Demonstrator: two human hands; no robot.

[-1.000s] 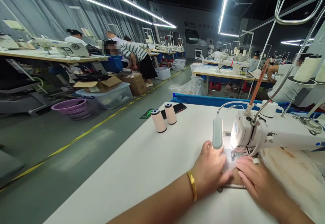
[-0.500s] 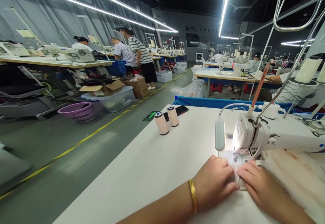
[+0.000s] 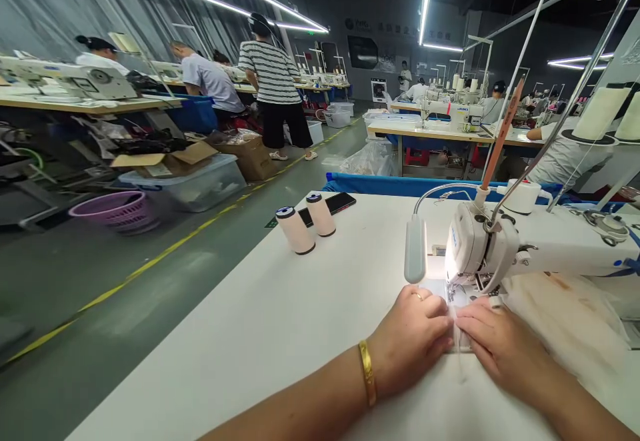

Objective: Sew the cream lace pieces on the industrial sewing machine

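White table point(image 3: 280, 321) (factory floor point(image 3: 125, 281) beside)

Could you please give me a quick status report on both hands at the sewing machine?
Left hand and right hand flat on pale fabric. Fabric under sewing machine needle. Lamp close above left hand.
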